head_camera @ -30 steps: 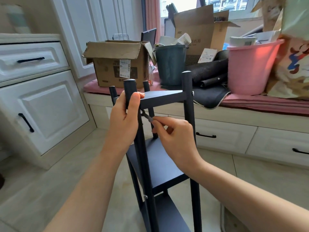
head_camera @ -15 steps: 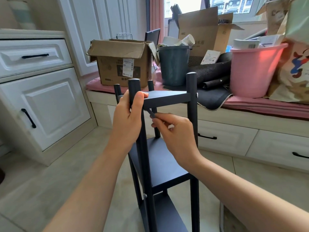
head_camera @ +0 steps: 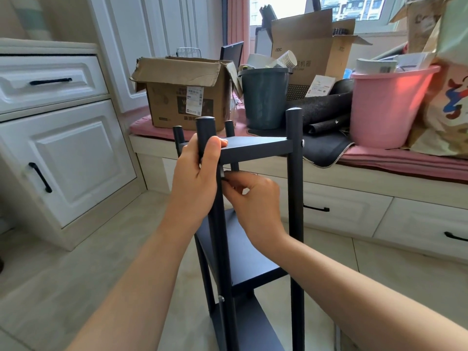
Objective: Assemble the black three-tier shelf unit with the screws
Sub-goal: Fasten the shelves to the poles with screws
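A person is steadying a black three-tier shelf unit (head_camera: pixel 253 252) that is standing upright on the tiled floor (head_camera: pixel 83 282), its long axis running vertically and its four round posts pointing up. The unit is sitting just in front of a window bench (head_camera: pixel 379 173), near the bench's left end. The left hand (head_camera: pixel 195 181) is wrapping around the near-left post (head_camera: pixel 205 127) just below its cap, thumb lying on the front edge of the top shelf (head_camera: pixel 255 148). The right hand (head_camera: pixel 255 198) is reaching in beneath that shelf, fingers curling and pinching a small dark tool (head_camera: pixel 222 173) against the same post; what kind of tool cannot be told. A silver screw head (head_camera: pixel 221 298) is showing lower on that post, and another is showing at the top of the near-right post (head_camera: pixel 294 198). On the bench's pink cushion, a cardboard box (head_camera: pixel 182 95) is sitting at the left end, with a dark bucket (head_camera: pixel 264 97) beside it and a pink bucket (head_camera: pixel 387 107) toward the right. White cabinets (head_camera: pixel 63 158) are lining the floor's left edge.
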Demonstrator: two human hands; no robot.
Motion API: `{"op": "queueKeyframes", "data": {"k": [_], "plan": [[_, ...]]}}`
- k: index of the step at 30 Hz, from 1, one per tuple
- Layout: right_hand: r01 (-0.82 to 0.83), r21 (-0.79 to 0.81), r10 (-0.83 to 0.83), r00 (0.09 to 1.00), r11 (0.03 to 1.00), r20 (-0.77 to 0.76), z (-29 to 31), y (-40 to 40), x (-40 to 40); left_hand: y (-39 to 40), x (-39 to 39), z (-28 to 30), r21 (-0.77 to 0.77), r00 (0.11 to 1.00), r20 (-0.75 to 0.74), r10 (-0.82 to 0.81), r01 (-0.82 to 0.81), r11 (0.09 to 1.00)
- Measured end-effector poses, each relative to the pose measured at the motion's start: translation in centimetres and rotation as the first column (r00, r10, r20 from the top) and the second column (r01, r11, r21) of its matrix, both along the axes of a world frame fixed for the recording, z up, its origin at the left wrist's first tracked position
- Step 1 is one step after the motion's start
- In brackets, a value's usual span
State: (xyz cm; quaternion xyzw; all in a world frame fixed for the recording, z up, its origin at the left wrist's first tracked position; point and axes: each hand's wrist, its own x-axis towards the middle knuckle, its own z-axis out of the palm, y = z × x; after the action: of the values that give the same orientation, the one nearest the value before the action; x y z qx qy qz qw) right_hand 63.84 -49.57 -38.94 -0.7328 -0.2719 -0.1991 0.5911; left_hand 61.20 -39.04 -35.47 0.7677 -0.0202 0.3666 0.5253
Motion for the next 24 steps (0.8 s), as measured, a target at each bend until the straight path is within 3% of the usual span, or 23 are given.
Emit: {"op": "queueKeyframes", "data": {"k": [11,20,24], "plan": [[0.042,0.003,-0.042,0.999,0.999,0.028,-0.3,1.8,0.8,0.1,0.3,0.3,-0.029,1.0,0.024,-0.004,0.005,1.0],[-0.055,-0.051,0.054,0.998,0.997,-0.026,-0.1,-0.7,0.2,0.0,0.1,0.1,0.002,0.999,0.037,-0.007,0.007,1.0],[-0.125,0.01,0.124,0.976,0.992,-0.178,0.1,-1.1,-0.6,-0.2,-0.1,0.0,-0.001,0.999,0.041,0.0,0.0,1.0]]}}
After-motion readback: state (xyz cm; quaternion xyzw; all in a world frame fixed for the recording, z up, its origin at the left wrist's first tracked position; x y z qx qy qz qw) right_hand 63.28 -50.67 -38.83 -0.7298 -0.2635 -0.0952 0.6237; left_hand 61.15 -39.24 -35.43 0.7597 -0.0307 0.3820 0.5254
